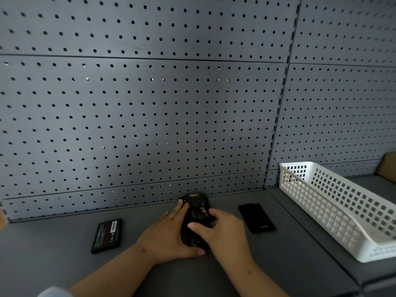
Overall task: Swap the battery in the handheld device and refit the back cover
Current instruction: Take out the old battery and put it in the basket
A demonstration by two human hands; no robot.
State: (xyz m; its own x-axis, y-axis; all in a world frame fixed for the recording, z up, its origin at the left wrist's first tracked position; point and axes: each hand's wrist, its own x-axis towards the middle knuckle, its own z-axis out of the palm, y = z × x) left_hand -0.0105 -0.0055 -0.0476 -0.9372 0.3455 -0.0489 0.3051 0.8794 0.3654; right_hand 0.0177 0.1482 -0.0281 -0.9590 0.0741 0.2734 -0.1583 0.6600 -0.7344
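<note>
A black handheld device point(196, 205) lies face down on the grey shelf, its back open and a battery showing in the bay. My left hand point(169, 234) clasps its left side, thumb under the near end. My right hand point(220, 230) rests on its right side, fingers over the battery area. A loose black battery point(106, 235) with a label lies flat to the left, apart from my hands. The black back cover point(256, 218) lies to the right of the device.
A grey pegboard wall point(150, 103) rises right behind the device. A white perforated plastic basket point(334, 209) stands at the right on the adjoining shelf. A brown cardboard edge point(387, 166) shows at the far right.
</note>
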